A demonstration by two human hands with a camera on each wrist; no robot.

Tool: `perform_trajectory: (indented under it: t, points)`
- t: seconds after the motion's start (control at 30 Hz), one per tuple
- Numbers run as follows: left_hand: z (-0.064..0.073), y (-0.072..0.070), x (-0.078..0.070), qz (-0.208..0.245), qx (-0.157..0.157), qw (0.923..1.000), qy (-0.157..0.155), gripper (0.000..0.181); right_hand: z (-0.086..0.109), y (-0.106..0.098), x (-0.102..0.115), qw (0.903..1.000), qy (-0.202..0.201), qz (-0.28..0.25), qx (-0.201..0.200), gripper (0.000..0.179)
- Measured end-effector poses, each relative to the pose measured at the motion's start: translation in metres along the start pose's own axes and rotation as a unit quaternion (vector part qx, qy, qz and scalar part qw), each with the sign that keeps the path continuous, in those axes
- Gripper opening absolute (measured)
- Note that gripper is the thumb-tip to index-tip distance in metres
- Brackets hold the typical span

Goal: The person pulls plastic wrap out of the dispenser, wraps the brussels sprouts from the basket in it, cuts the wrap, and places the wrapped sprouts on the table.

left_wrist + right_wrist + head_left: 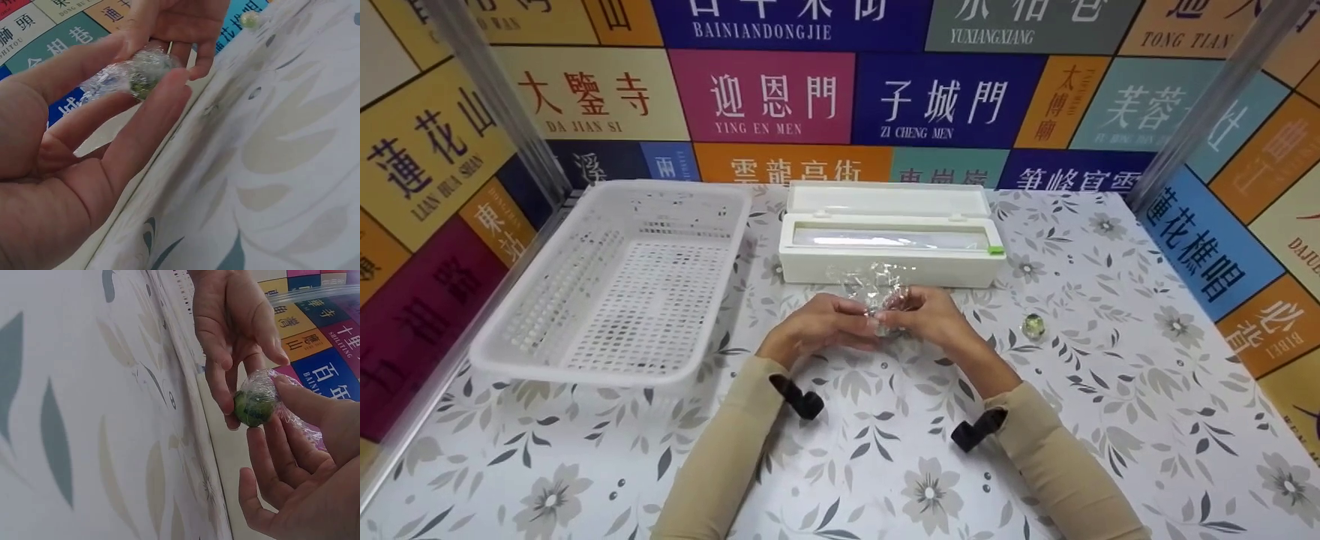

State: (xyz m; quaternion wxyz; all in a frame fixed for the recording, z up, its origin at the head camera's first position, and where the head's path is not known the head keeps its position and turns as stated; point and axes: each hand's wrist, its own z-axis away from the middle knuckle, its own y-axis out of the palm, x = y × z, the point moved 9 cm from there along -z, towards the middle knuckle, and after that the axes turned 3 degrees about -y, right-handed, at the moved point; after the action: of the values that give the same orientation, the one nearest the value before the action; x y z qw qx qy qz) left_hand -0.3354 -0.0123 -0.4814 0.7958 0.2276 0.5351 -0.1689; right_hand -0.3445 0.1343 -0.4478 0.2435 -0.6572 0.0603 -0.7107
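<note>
In the head view, my left hand (829,322) and right hand (926,315) meet over the tabletop, just in front of a white cling film dispenser (885,266). Between them is a small round green thing (253,408) wrapped in crinkled clear cling film (152,62). The right wrist view shows my right thumb on the film, with fingers beneath pinching it. My left fingers hold the green thing's side. Loose film (877,277) sticks up above the fingers. To the right lies another small yellow-green round thing (1033,326) with a shiny surface.
A white perforated plastic basket (720,292) stands at the left. The dispenser's lid (885,199) is raised at the back, and a green slider (995,250) sits at its right end. Printed panels (780,97) surround the flower-patterned tabletop (870,465).
</note>
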Motion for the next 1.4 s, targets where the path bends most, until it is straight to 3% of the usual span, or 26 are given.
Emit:
perform_trajectory:
  t: [0.2,0.4,0.7,0.97,1.2,1.4]
  points:
    - [-0.004,-0.005,0.002,0.046,-0.041,0.9981,-0.002,0.034,0.001,0.000,0.001,0.9987,-0.006,-0.035,0.037,0.038]
    - [-0.003,-0.007,0.003,0.046,-0.039,0.9982,-0.001,0.034,0.002,-0.002,0.007,0.9963,-0.041,-0.043,0.063,0.034]
    - [-0.002,0.001,-0.004,0.031,-0.011,0.9991,0.028,0.034,0.001,-0.001,0.004,0.9964,-0.031,-0.074,0.027,0.025]
    - [-0.003,-0.003,-0.006,-0.008,-0.038,0.9978,0.054,0.030,0.000,0.000,0.003,0.9960,-0.044,-0.076,0.016,0.028]
    - [-0.003,-0.001,-0.008,-0.013,-0.043,0.9977,0.051,0.028,-0.001,-0.003,-0.004,0.9960,-0.013,-0.088,0.000,0.027]
    - [-0.004,0.000,-0.005,0.040,-0.046,0.9973,0.041,0.020,-0.002,-0.003,-0.010,0.9953,0.010,-0.096,-0.009,0.024]
